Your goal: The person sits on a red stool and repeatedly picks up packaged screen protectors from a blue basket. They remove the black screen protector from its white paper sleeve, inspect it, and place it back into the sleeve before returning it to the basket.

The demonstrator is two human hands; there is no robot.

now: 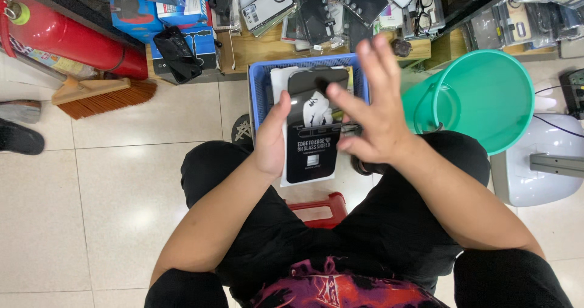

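1. Nearest to me, I sit on a low red plastic stool (pixel 317 209) on the pale tiled floor (pixel 109 198), knees apart in black trousers.
2. My left hand (pixel 272 139) closes its grip on the left edge of a flat black-and-white screen-protector packet (pixel 311 140), thumb on the face, holding it upright between my knees and over the basket's near rim.
3. My right hand (pixel 371 110) is spread wide with nothing in it, its fingers (pixel 372 55) fanned over the packet's right edge; the thumb seems to touch that edge, though I cannot tell for sure.
4. I judge I am at the handling-and-checking step on this one packet; the next move calls for the right hand to pinch the right edge cleanly, not to slip off the slick wrapper.
5. Just beyond stands a blue plastic mesh basket (pixel 258 89), with a teal plastic bucket (pixel 486 95) to its right.
6. Far left, a red fire extinguisher (pixel 73 37) lies above a wooden broom (pixel 103 95); far shelves hold packaged phone cases (pixel 271 3).
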